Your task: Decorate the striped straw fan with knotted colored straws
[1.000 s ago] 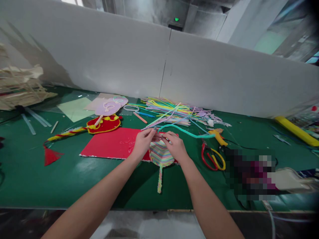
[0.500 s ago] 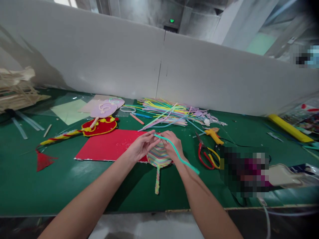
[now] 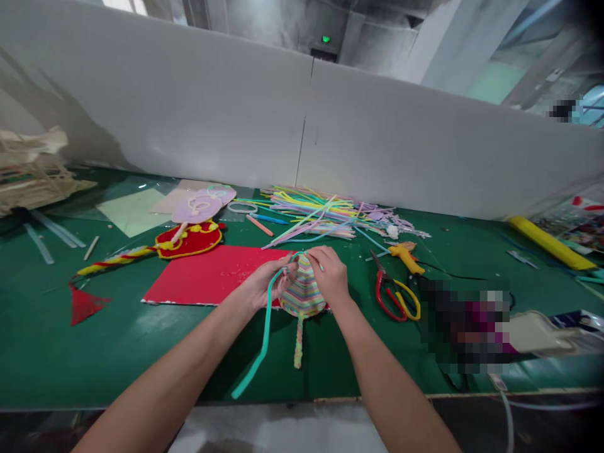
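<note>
Though half-hidden, fan (image 3: 304, 294) seemingly between grips (image 3: 264, 282) (image 3: 331, 274)

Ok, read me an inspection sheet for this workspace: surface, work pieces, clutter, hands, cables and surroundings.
Surface: green tabletop; red board lying on it.
Work pieces: striped fan-shaped piece, handle toward the person; teal strip at its upper rim, one end trailing toward the table's near edge.
Clutter: coloured strips heaped behind; scissors and yellow tool at right.
Hands: left hand and right hand, fingers at the upper rim; exact grips partly hidden.
Cables: thin dark cable beside the yellow tool.
Surroundings: grey partition behind; lit green sign beyond.
</note>
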`<act>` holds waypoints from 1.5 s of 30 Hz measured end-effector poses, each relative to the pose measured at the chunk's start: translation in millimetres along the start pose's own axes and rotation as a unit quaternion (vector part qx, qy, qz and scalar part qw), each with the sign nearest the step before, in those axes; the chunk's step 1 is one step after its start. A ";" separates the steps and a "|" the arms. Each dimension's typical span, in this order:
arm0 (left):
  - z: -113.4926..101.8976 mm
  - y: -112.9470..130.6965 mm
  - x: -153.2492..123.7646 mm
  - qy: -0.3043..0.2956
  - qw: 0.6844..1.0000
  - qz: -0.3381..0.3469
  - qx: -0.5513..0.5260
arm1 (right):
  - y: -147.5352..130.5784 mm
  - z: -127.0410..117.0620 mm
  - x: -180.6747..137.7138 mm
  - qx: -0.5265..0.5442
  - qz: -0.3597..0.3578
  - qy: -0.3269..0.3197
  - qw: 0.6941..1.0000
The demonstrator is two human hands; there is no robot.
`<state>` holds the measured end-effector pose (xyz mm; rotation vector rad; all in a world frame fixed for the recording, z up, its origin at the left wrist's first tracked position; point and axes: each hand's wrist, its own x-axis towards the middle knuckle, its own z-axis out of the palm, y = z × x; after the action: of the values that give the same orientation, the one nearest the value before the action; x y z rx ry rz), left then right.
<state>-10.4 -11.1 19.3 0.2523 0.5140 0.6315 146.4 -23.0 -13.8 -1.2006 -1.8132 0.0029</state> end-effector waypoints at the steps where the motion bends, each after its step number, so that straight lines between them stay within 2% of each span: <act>1: 0.5 -0.2 -0.4 -0.013 1.000 -0.007 -0.001 | 0.3 0.1 0.1 -0.002 -0.003 0.003 1.000; 3: 1.4 -0.7 -0.7 -0.022 1.000 0.001 -0.003 | 0.7 0.5 0.1 -0.005 -0.009 0.000 1.000; 8: -0.4 -3.6 2.5 -0.006 0.996 0.085 0.001 | -0.1 1.2 -0.5 0.006 -0.027 0.004 1.000; 14: -4.6 -7.3 6.7 -0.060 0.995 0.066 0.038 | -2.1 2.6 -0.9 0.020 -0.024 0.017 0.999; 26: -5.9 -5.1 6.2 -0.062 0.977 0.094 0.182 | -1.8 7.9 -0.2 0.163 0.052 0.039 0.985; 31: -6.7 -4.9 5.2 -0.054 0.960 0.082 0.262 | -3.2 8.3 0.7 0.227 0.104 -0.005 0.968; 35: -6.5 -6.4 6.0 -0.002 0.939 0.103 0.329 | -4.4 7.8 0.9 0.258 0.121 -0.032 0.958; 39: -8.9 -7.8 9.6 0.068 0.891 0.144 0.425 | -3.5 7.8 1.0 0.278 0.153 -0.049 0.947; 45: -15.7 -6.1 16.4 0.067 0.825 0.197 0.526 | -2.2 6.2 1.7 0.307 0.179 -0.087 0.931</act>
<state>-4.4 -4.6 -2.5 1.4044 0.9325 0.7129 140.4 -20.1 -15.2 -1.0664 -1.5350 0.8475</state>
